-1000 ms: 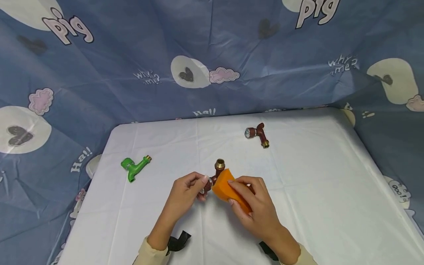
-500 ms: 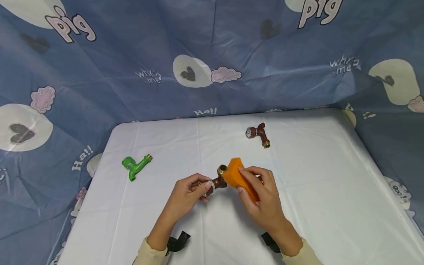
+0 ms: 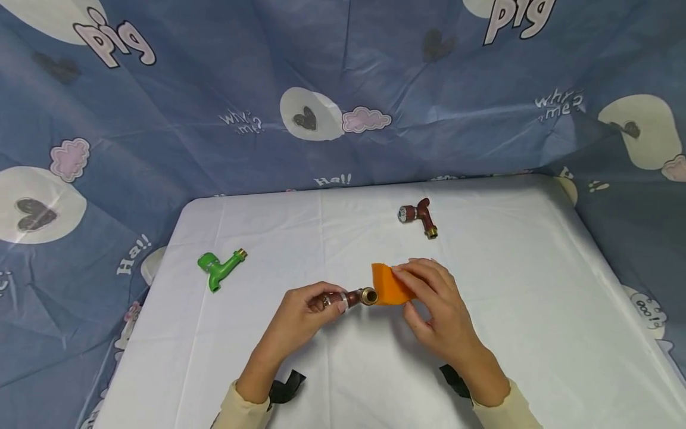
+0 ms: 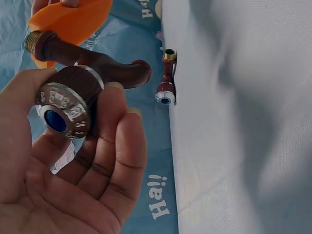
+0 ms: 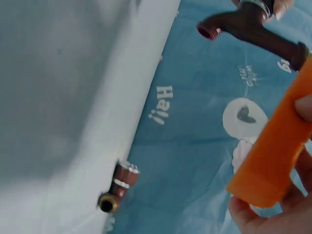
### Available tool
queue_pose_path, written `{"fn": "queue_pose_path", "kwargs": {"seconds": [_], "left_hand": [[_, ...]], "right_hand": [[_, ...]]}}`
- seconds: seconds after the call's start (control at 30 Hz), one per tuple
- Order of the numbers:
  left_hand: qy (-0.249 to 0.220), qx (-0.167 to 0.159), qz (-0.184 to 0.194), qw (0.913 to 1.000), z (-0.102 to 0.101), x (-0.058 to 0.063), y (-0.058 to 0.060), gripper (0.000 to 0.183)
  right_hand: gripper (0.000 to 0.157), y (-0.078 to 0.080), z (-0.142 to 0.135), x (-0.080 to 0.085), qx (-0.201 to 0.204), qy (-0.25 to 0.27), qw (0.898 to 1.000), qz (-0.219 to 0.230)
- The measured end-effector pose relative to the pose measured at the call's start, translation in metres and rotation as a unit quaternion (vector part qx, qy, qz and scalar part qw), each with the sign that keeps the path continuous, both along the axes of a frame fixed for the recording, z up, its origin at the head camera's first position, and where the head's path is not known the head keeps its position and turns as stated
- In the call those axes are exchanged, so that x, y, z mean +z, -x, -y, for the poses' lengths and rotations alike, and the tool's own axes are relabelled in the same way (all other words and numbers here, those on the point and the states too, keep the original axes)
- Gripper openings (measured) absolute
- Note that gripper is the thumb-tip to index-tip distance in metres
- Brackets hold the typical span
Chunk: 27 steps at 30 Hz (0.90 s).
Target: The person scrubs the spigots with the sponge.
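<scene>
White worktop (image 3: 546,310) lies below; head view: left fingers (image 3: 320,288) grip the brown tap (image 3: 352,298) at the orange sponge (image 3: 390,290) pinched by right fingers (image 3: 417,285). Left wrist view: they hold mainly the handle (image 4: 68,102), so drag on the threads (image 4: 32,42) could twist it. Right wrist view: the sponge juts past the thumb (image 5: 305,108); snagging could free it.

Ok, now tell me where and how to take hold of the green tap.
Probably best: come down from above and pinch the green tap across its straight pipe. It lies on the white table with that pipe slim, uncovered and slanting out to the brass end; the knob looks bulkier, the spout shorter.
</scene>
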State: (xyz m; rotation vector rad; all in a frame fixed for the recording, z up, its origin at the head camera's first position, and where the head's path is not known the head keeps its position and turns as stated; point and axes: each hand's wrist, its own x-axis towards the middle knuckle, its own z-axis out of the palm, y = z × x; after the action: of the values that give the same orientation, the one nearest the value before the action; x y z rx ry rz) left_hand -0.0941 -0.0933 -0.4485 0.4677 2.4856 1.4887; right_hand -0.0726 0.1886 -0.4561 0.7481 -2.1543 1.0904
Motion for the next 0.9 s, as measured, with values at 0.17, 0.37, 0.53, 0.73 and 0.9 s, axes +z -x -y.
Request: {"fn": "queue_pose_path", "kwargs": {"seconds": [0.17,0.37,0.53,0.73,0.9], "left_hand": [[0.036,-0.017,-0.03,0.9987,-0.002,-0.001,0.0,0.019],[0.042,-0.027,-0.033,0.9982,-0.007,-0.001,-0.001,0.018],[0.036,-0.007,-0.027,0.999,-0.007,-0.001,-0.001,0.016],[0.04,0.028,-0.015,0.9987,-0.007,0.002,-0.001,0.011],[0.041,0.052,-0.014,0.9977,-0.007,0.002,0.0,0.009]], "right_hand": [[0.054,0.001,-0.008,0.004,-0.01,-0.061,0.998,0.012],[0.054,-0.001,-0.012,0.006,-0.033,-0.079,0.995,0.047],[0.053,-0.007,-0.01,0.004,-0.031,-0.074,0.994,0.07],[0.054,-0.011,-0.011,0.001,-0.039,-0.059,0.993,0.09],[0.057,-0.014,-0.013,0.0,-0.046,-0.052,0.991,0.115]]}}
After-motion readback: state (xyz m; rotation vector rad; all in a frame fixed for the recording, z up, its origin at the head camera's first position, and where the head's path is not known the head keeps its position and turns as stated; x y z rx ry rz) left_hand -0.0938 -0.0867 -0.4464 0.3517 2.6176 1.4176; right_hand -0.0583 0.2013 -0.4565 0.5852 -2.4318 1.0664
